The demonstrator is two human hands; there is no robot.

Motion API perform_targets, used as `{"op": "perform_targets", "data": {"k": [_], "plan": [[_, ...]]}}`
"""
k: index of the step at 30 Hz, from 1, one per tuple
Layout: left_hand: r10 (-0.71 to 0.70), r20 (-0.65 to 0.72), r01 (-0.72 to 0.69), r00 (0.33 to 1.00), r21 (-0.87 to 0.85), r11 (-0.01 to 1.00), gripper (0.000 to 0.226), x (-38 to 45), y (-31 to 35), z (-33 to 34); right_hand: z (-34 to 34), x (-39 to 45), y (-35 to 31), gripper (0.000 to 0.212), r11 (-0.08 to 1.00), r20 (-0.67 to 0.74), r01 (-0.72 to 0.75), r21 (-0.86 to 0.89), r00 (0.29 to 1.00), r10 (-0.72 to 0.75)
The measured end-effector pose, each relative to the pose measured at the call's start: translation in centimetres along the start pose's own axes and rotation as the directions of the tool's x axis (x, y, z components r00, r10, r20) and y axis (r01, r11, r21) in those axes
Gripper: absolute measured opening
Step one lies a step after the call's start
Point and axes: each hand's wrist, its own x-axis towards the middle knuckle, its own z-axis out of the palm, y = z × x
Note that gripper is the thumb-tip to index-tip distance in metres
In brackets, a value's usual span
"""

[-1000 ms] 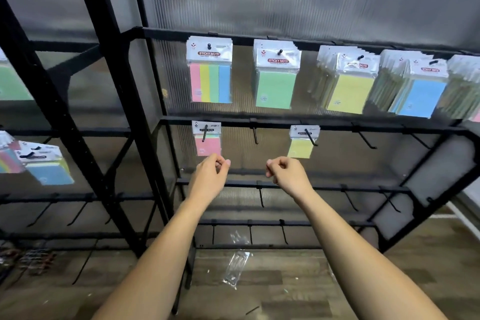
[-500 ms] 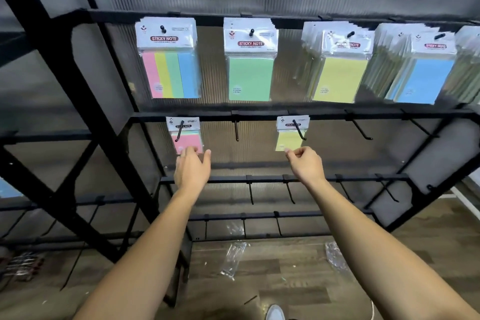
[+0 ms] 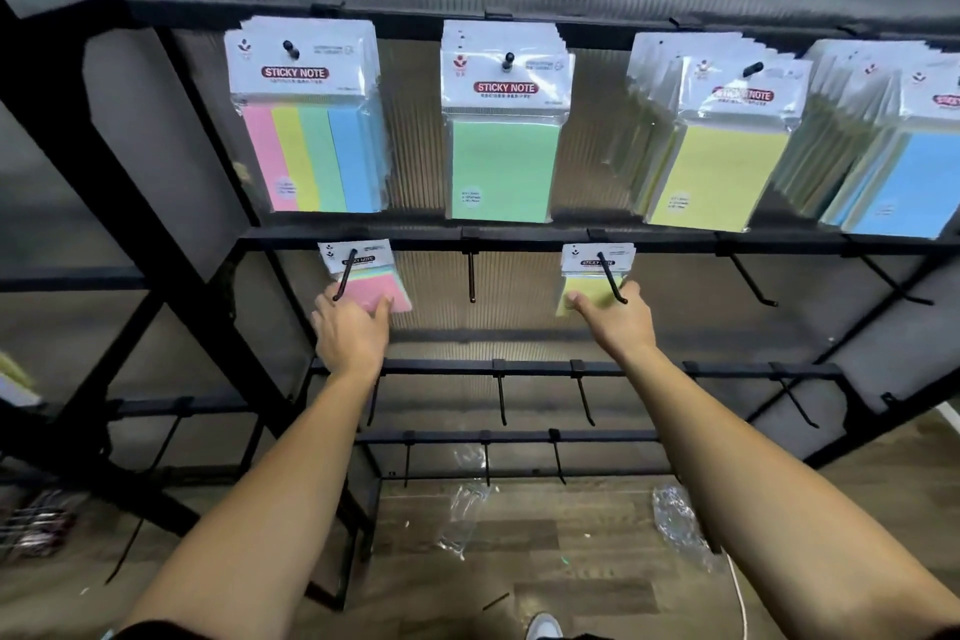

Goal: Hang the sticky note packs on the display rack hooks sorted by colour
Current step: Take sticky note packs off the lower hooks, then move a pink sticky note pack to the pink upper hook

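Observation:
A black display rack (image 3: 519, 240) fills the view. On its second rail a small pink pack (image 3: 375, 287) hangs on a hook, and my left hand (image 3: 350, 330) grips its lower edge. Further right a small yellow pack (image 3: 587, 283) hangs on another hook; my right hand (image 3: 615, 320) pinches its bottom. The top rail carries a multicolour pack (image 3: 311, 151), a green pack (image 3: 501, 166), a yellow bundle (image 3: 717, 172) and a blue bundle (image 3: 904, 177).
Bare hooks stick out between the two small packs (image 3: 471, 276) and to the right (image 3: 748, 281), with more on the lower rails (image 3: 501, 395). Clear plastic wrappers (image 3: 465, 509) (image 3: 675, 520) lie on the wooden floor. A shoe tip (image 3: 543, 626) shows at the bottom.
Both hands rose from below the second rail and closed on the hanging pink and yellow packs. The view moved closer to the rack and shifted right.

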Motion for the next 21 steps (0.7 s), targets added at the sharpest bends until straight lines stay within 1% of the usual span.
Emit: {"op": "perform_targets", "data": {"k": [5, 10, 13, 16, 19, 21], "plan": [[-0.031, -0.008, 0.03, 0.999, -0.118, 0.993, 0.05, 0.2, -0.7, 0.8, 0.5, 0.2, 0.1, 0.06, 1.0, -0.033, -0.003, 0.016, 0.999, 0.003], [-0.05, 0.004, 0.05, 0.999, -0.193, 0.98, 0.054, -0.5, -0.7, 0.4, 0.7, -0.3, 0.1, 0.059, 0.999, -0.052, -0.01, -0.032, 0.999, 0.008], [-0.014, 0.025, 0.019, 1.0, -0.235, 0.972, 0.051, -1.1, -1.3, 0.1, 0.6, -1.0, 0.3, 0.056, 0.999, -0.058, -0.012, -0.052, 0.998, 0.009], [0.056, 0.033, -0.045, 0.998, -0.263, 0.964, 0.041, -1.9, -2.1, -0.3, 0.4, -2.0, 0.5, 0.045, 0.998, -0.067, -0.003, -0.069, 0.998, -0.001], [0.104, 0.03, -0.091, 0.994, -0.293, 0.952, 0.041, -3.0, -2.7, -1.0, 0.1, -3.3, 0.7, 0.036, 0.996, -0.081, -0.005, -0.091, 0.997, -0.002], [0.115, 0.031, -0.101, 0.993, -0.289, 0.952, 0.045, -3.7, -2.9, -1.7, -0.1, -4.4, 1.0, 0.037, 0.997, -0.101, -0.008, -0.08, 0.995, 0.0]]}}
